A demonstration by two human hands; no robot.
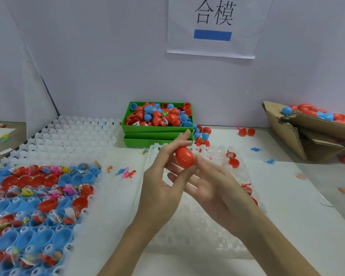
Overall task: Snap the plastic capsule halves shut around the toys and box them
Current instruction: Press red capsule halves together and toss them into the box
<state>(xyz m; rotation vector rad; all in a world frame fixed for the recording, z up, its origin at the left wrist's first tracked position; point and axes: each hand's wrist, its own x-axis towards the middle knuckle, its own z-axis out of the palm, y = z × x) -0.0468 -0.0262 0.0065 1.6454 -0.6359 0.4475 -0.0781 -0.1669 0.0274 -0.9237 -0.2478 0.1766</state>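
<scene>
Both hands are meeting over the middle of the white bench (287, 206), working one red egg-shaped plastic capsule (184, 157). Left hand (163, 182) is cradling it from the left, fingers (174, 145) lying long and nearly straight along its far side; right hand (213, 184) is closing in from the right, thumb tip pressing against the capsule's near flank, remaining fingers loosely curled beneath. Capsule is being held clear of the bench, above the empty clear plastic cell tray (197, 226)

Halves are looking joined, though the seam is not legible, so whether it is fully snapped I cannot tell. Step in hand, as I judge it: the closing squeeze or just after

Next move is calling for a firm press end to end until seated, then a carry right and away to the torn cardboard box (299, 136) already holding finished capsules, I judge

Loaded blue and red open halves (38, 196) are waiting at left; green plastic bin (157, 129) of loose halves is sitting behind
</scene>
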